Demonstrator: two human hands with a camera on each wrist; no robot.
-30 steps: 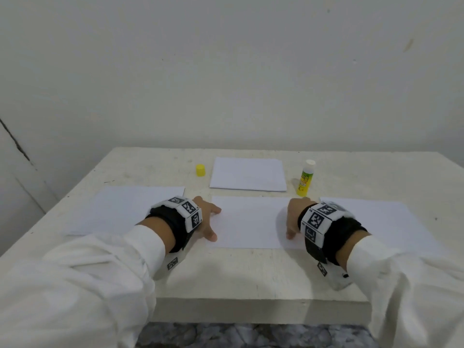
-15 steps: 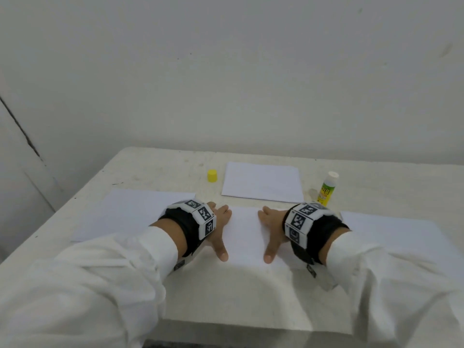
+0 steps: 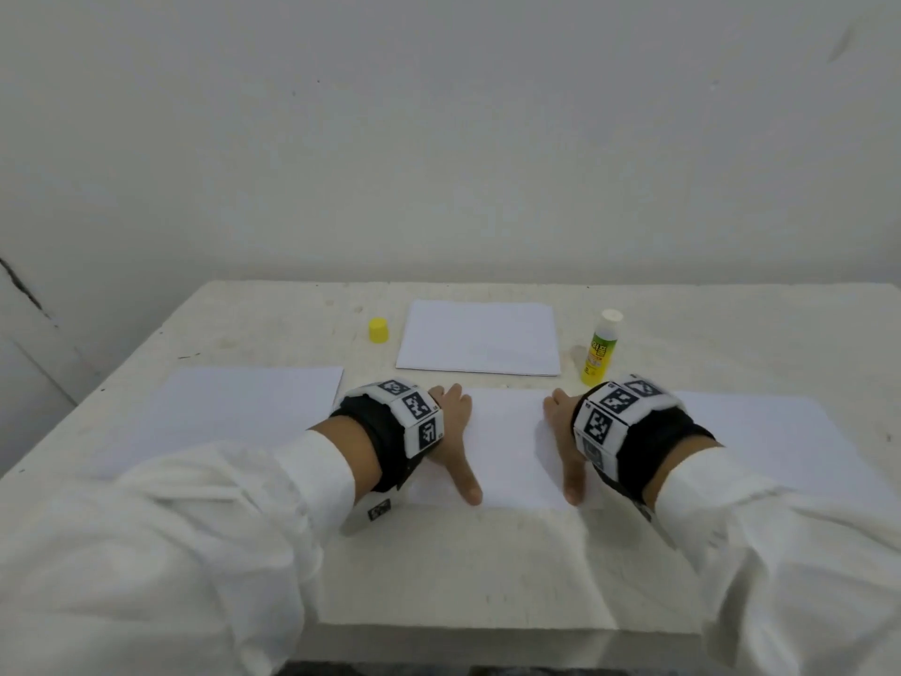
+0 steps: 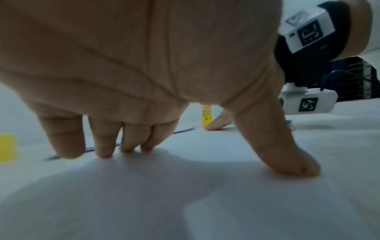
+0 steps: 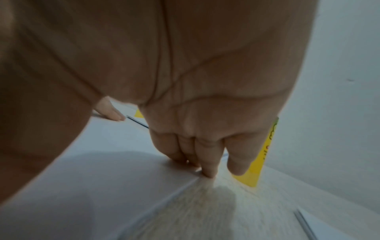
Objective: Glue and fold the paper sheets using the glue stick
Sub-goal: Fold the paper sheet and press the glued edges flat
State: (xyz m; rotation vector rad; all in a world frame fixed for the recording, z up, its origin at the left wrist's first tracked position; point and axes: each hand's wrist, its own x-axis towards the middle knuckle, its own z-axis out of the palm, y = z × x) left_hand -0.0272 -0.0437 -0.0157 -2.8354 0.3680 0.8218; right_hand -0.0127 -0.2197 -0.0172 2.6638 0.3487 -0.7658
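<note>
A white paper sheet [image 3: 512,451] lies in front of me at the middle of the table. My left hand [image 3: 456,431] and right hand [image 3: 560,439] press flat on it side by side, thumbs stretched toward me. In the left wrist view the fingers [image 4: 102,146] and thumb bear on the paper [image 4: 185,194]. My right fingertips [image 5: 205,164] sit at the sheet's far edge. The yellow glue stick [image 3: 599,348] stands upright just beyond my right hand, with its yellow cap [image 3: 379,330] off and set apart at the back left.
A smaller folded sheet [image 3: 480,341] lies at the back centre. Flat white sheets lie at the left [image 3: 234,407] and at the right [image 3: 760,431]. The table [image 3: 463,568] meets a white wall behind; its near edge is close to my sleeves.
Both hands slid from the ends of the middle sheet toward its centre and flattened with thumbs spread. Over the last half second they stay nearly in place.
</note>
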